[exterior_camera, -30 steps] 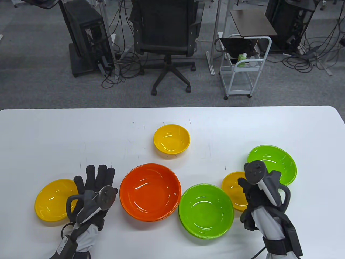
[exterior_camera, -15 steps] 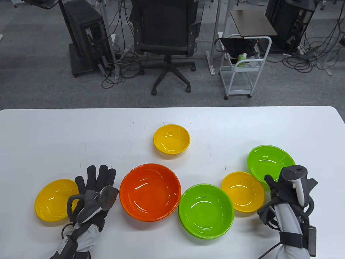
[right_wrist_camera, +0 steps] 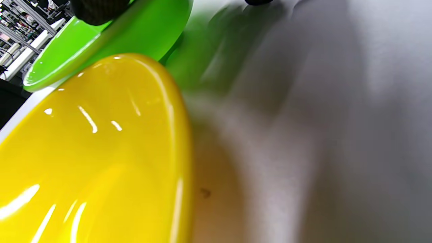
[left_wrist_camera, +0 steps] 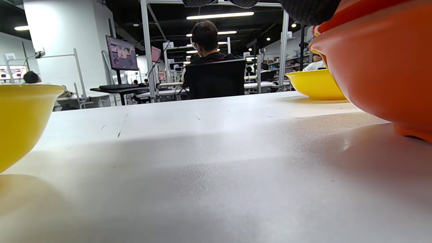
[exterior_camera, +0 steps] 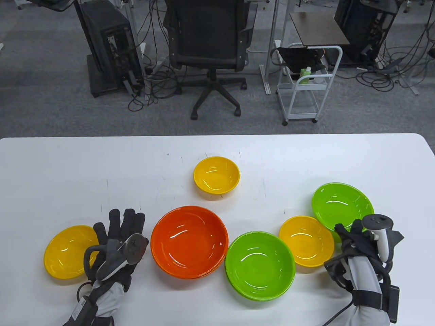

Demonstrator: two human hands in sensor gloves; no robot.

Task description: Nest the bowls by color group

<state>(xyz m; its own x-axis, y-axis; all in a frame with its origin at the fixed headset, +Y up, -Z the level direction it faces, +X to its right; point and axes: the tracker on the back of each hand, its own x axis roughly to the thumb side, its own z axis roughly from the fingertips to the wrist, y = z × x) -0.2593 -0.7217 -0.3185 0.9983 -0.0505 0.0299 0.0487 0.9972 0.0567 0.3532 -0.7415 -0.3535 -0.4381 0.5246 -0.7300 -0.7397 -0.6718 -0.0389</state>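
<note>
**Right hand at rim of far green bowl; no bowl lifted**

Handling, judged: glossy moulded bowls, likely light, rigid, somewhat slippery under glove fabric. Thin flared rims, so best taken by pinching the rim edge, thumb inside and fingers under the lip. Shallow profile suggests easy nesting, also easy sliding on the smooth white table [exterior_camera: 68, 169].

Layout, table view:
- Far green bowl [exterior_camera: 341, 203] at right of frame, upright on the table.
- Small yellow bowl [exterior_camera: 306, 240] just left of and below it, rims touching or nearly so; cannot tell which.
- Near green bowl [exterior_camera: 260, 265] lower centre, looks to be a stack of more than one; its rim just beside the small yellow bowl.
- Orange bowl [exterior_camera: 189, 241] left of centre, also showing stacked edges at its lower rim.
- Yellow bowl [exterior_camera: 64, 251] at lower left; another yellow bowl [exterior_camera: 216, 174] alone in mid-frame, well apart from the rest.

Grip:
- Right hand [exterior_camera: 360, 244] at lower right, fingers reaching the lower right rim of the far green bowl. In the right wrist view a gloved fingertip [right_wrist_camera: 96, 10] over the green rim [right_wrist_camera: 101, 44] at upper left. Actual pinch not resolved; cannot tell whether closed on it.
- Left hand [exterior_camera: 117, 234] flat on the table, fingers spread, between yellow bowl and orange bowl, holding nothing.
</note>
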